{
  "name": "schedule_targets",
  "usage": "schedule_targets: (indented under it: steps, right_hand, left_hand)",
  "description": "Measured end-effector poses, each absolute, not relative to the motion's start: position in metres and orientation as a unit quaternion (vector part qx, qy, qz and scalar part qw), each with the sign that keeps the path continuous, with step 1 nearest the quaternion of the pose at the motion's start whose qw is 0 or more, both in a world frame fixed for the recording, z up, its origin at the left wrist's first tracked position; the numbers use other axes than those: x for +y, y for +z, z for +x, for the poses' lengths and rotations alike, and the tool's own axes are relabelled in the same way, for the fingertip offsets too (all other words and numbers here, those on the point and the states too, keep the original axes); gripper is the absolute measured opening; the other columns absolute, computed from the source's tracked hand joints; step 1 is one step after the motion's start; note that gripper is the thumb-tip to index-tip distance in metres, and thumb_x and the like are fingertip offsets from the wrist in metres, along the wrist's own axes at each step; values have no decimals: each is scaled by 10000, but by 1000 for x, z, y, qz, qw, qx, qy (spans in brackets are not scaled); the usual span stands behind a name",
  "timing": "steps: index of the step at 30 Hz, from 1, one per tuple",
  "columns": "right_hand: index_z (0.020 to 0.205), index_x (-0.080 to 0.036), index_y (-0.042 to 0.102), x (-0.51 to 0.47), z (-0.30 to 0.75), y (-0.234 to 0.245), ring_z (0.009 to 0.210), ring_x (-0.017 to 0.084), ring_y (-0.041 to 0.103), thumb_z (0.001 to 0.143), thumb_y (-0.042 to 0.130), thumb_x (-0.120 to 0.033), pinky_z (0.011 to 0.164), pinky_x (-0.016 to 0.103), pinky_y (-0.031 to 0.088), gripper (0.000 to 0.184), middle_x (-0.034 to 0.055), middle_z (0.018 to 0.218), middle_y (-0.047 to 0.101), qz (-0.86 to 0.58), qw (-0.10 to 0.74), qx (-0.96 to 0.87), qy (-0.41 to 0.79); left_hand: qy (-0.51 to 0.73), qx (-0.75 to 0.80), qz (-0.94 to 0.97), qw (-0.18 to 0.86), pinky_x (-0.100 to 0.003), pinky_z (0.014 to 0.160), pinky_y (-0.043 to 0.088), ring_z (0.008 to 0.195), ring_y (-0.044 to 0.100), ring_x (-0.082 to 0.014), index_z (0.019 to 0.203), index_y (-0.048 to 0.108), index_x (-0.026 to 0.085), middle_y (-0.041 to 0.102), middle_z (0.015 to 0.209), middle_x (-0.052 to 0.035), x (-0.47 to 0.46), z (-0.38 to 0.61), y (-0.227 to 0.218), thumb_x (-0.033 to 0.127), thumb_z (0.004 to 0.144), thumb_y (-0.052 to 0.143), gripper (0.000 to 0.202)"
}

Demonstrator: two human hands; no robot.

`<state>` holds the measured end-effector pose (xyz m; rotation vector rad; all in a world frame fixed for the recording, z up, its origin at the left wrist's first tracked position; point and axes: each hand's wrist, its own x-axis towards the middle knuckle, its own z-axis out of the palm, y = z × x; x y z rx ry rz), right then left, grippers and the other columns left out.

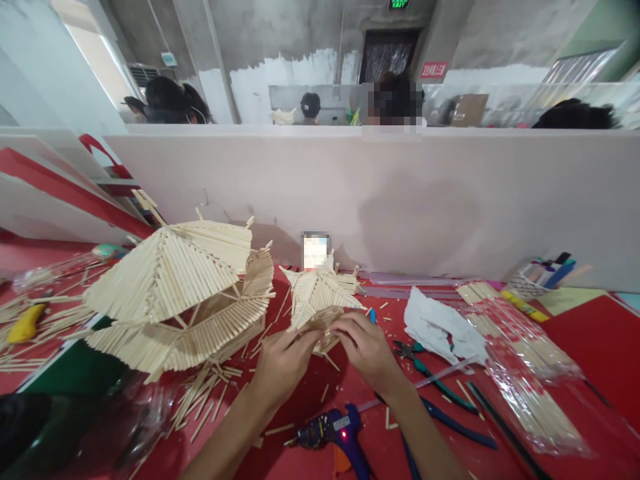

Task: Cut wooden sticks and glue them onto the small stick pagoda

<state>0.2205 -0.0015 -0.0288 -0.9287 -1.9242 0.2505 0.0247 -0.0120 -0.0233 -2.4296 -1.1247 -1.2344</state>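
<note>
Your left hand and your right hand meet near the middle of the red bench, each with thumb and fingers drawn into a narrow grip on a small stick panel, one hand to either side of it. The panel lies at the near side of the small stick model; you cannot tell whether the two are joined, since your fingers hide part of the edge. To the left stands the larger stick model, its pale sticks laid side by side in two tiers, the upper one peaked. Loose sticks lie scattered at its near side. Nearest you, a blue glue gun lies with its nozzle toward the left and a red light glowing on its body. To the right of your right hand, green-handled pliers lie near a crumpled white tissue; farther right are clear-wrapped stick bundles and, beyond them, a pen basket. A yellow-handled tool rests at the far left. A pale partition bounds the far side.
</note>
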Motion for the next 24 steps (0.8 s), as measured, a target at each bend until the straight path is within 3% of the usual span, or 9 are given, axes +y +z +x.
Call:
schedule_targets:
  steps: [7,12,18,20,24]
  right_hand:
    - [953,-224,687,-4,217,-22,835,187,680,939,543,-138,760,300,570,169,51,874,711,-380,508,-759,148]
    - [893,-229,708,-15,220,-10,782,174,691,866,693,-221,739,278,568,32,28,847,738,-381,530,-693,307]
    - [871,-211,698,-18,215,-11,637,152,674,833,715,-274,569,239,554,75,16,764,726,-368,532,-587,487]
    - [829,-205,691,-19,212,-9,583,140,646,834,713,-297,516,225,532,95,8,719,704,-358,534,-580,500]
    - [854,-200,689,-20,212,-1,654,148,673,858,685,-313,568,229,560,112,27,800,705,-365,537,-595,473]
  left_hand:
    - [-427,-411,-801,91,-218,696,570,687,715,-127,967,714,203,761,820,-23,-17,28,-23,258,985,529,194]
    - [-488,-371,-790,23,-212,743,572,770,717,-119,974,688,199,750,838,-12,-26,36,-16,193,946,595,97]
    - [-553,-366,-747,-52,-203,644,566,699,681,-113,933,692,186,721,803,-25,-31,47,-12,173,914,632,65]
    - [-556,-366,-744,-62,-205,647,562,701,675,-114,935,686,185,716,792,-24,-31,47,-12,156,907,636,65]
    - [-525,-362,-767,-67,-212,678,557,724,684,-121,963,670,186,732,809,-26,-30,41,-12,117,903,618,105]
